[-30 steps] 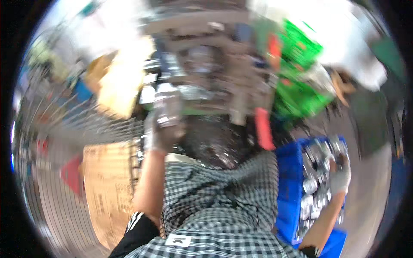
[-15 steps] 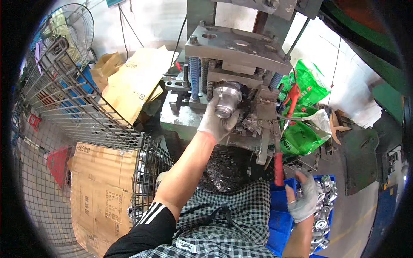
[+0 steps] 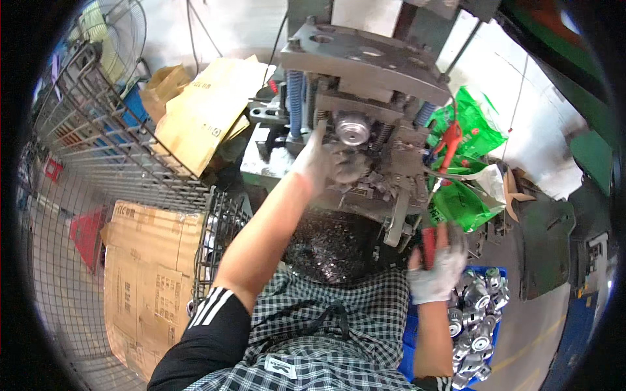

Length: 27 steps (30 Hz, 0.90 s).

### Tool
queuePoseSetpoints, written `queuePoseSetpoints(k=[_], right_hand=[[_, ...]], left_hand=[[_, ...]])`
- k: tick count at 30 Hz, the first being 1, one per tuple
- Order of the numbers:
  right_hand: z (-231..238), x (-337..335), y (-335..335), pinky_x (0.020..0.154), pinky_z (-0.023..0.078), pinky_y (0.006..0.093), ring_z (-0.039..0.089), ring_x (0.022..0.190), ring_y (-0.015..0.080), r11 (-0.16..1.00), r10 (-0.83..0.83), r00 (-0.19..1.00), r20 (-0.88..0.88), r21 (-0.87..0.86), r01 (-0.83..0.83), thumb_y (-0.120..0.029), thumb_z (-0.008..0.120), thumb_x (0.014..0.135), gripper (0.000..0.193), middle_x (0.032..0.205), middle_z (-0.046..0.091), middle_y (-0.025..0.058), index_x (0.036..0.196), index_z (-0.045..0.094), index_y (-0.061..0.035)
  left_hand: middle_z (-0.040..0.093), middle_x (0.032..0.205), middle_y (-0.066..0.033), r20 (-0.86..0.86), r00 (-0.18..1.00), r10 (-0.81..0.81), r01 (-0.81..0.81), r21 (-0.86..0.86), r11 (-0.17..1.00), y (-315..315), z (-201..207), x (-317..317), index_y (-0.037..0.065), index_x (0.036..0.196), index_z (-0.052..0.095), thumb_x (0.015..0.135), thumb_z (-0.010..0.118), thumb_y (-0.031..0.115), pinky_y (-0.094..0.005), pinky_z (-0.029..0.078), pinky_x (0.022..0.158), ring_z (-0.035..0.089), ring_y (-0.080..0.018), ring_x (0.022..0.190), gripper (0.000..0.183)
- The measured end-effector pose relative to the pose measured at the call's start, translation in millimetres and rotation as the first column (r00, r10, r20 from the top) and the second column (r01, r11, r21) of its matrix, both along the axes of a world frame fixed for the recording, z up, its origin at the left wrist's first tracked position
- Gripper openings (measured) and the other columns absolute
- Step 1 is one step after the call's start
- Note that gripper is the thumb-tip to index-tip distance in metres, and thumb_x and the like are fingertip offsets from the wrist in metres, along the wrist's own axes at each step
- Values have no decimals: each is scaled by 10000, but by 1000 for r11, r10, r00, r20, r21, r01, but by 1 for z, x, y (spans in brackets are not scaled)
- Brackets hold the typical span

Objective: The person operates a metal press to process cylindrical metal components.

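Observation:
A round, stepped silvery metal part sits in the press, below its upper plates. Just left of it is my left hand, in a pale glove, fingers stretched out and blurred, apart from the part. My gloved right hand is at the red handle of the lever on the press's right side. The handle lies between my thumb and fingers, which are stretched upward rather than wrapped around it.
A blue crate of similar metal parts stands at the lower right. Left are a wire cage and cardboard. Green bags lie right of the press, near a red air gun. Dark metal scraps collect below the press.
My left hand has let go of the metal part, now in the press, and moved left of it. My right hand has moved from above the blue crate up to the red handle.

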State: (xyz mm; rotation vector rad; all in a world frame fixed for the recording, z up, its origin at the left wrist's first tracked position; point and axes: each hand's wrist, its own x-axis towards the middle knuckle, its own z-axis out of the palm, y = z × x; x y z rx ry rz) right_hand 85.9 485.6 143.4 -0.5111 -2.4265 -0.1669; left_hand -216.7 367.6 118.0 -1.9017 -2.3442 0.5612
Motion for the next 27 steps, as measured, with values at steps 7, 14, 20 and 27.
queuePoseSetpoints(k=[7, 14, 20, 27], right_hand=[[-1, -70, 162, 1094, 358, 395, 499, 1244, 330, 944, -279, 804, 525, -2, 329, -24, 683, 719, 655, 1296, 552, 223, 1348, 500, -12], [-70, -57, 317, 1014, 426, 340, 509, 1219, 241, 955, 178, 961, 212, -272, -117, 31, 580, 873, 500, 1326, 526, 145, 1359, 466, 2], [-80, -73, 358, 1023, 400, 306, 489, 1217, 207, 181, 73, 940, -333, -923, -341, 30, 559, 911, 489, 1380, 484, 125, 1381, 424, 41], [-93, -60, 394, 1049, 388, 339, 495, 1202, 232, 892, 287, 941, 179, -407, -195, -161, 474, 984, 408, 1323, 503, 117, 1352, 442, 12]], left_hand=[[629, 1125, -156, 571, -589, -572, -807, -381, 451, -238, -23, 49, 57, 1327, 509, 932, 482, 601, -332, 507, 704, 653, -240, 897, 673], [643, 1037, -116, 917, -49, -396, -889, -221, -402, -471, -49, 110, 18, 1235, 543, 947, 514, 531, -311, 541, 709, 654, -187, 835, 590], [632, 999, -111, 698, -563, 442, -816, -388, -427, -530, -125, 169, 28, 1310, 523, 865, 595, 580, -295, 491, 584, 597, -160, 676, 713], [655, 820, -127, 397, -663, 634, -693, -646, -320, -486, -164, 144, 39, 1299, 529, 764, 482, 793, -362, 491, 589, 612, -238, 613, 925]])
